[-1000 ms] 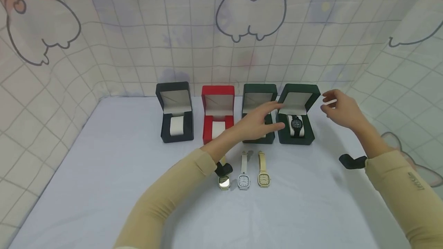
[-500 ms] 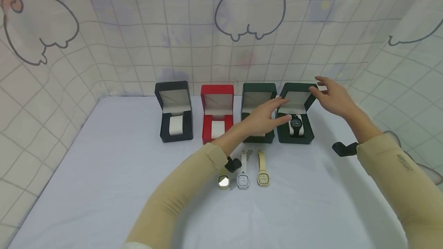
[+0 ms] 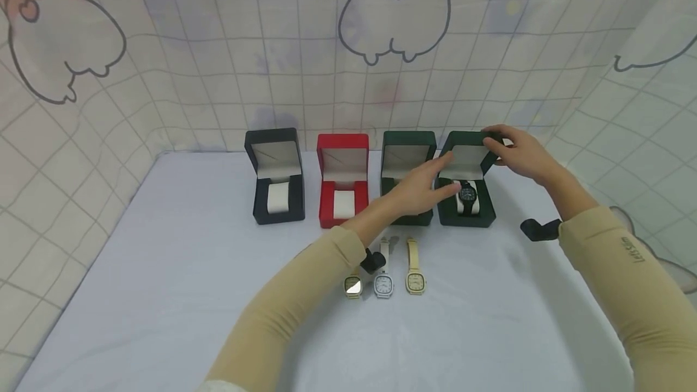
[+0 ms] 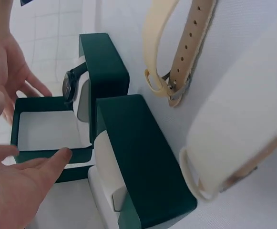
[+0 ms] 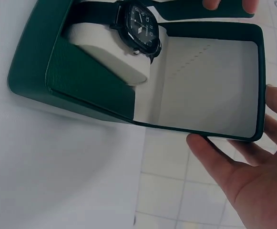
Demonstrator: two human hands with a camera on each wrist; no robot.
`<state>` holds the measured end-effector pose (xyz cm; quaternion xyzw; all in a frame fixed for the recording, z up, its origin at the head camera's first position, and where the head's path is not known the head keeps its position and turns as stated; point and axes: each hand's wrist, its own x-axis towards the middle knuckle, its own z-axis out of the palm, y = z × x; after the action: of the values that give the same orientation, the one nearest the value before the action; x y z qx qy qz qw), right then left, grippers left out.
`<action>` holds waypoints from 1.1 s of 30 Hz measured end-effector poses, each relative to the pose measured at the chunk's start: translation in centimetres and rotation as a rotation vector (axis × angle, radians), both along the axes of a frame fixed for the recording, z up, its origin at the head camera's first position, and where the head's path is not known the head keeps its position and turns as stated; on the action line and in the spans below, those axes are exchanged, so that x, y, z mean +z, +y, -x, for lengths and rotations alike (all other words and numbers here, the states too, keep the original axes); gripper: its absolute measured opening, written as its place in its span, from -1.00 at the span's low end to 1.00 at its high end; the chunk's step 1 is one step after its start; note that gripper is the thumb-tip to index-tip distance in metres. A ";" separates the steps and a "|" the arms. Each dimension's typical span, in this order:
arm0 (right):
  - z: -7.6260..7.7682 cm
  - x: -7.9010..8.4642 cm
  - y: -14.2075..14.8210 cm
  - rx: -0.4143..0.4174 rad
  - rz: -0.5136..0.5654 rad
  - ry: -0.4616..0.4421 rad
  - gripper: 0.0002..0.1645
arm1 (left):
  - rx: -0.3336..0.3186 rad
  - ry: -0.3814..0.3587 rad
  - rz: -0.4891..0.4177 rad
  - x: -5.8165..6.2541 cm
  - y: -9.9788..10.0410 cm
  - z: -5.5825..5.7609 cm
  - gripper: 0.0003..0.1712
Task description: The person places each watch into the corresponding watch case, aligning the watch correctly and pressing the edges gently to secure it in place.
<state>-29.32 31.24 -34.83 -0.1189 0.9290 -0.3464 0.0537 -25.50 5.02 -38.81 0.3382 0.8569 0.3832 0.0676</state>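
Farthest right stands an open dark green watch box (image 3: 466, 216) with a black watch (image 3: 466, 193) strapped round its white cushion. My right hand (image 3: 520, 153) holds the raised lid's upper right corner; in the right wrist view its fingers (image 5: 219, 167) lie along the lid's side and behind it. My left hand (image 3: 416, 189) reaches in from the left with fingers spread, thumb and fingertips right at the same lid's left edge. In the left wrist view the thumb (image 4: 57, 160) overlaps that edge. My left forearm passes over a second green box (image 3: 408, 139), whose cushion is mostly hidden.
Left of these stand an open red watch box (image 3: 343, 141) and an open black one (image 3: 278, 219), each with a bare white cushion. In front lie a white-strapped watch (image 3: 383, 285), a gold watch (image 3: 415, 282) and another gold watch (image 3: 353, 287) partly under my left sleeve.
My right hand has moved left from beside the right green box onto its lid corner. My left hand has shifted slightly right to the lid's left edge.
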 end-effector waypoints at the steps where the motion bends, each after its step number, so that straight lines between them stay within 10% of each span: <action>1: 0.0 0.0 0.0 0.003 0.013 -0.004 -0.25 | 0.007 -0.005 -0.001 0.0 0.1 0.0 -0.10; 33: -3.0 -1.3 0.2 -0.013 0.203 0.048 -0.40 | 0.131 0.032 -0.127 0.2 3.1 -0.5 -0.20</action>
<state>-26.34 31.42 -36.16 -0.1259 0.8910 -0.4359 0.0168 -25.01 8.10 -38.58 0.2913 0.8521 0.4348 0.0073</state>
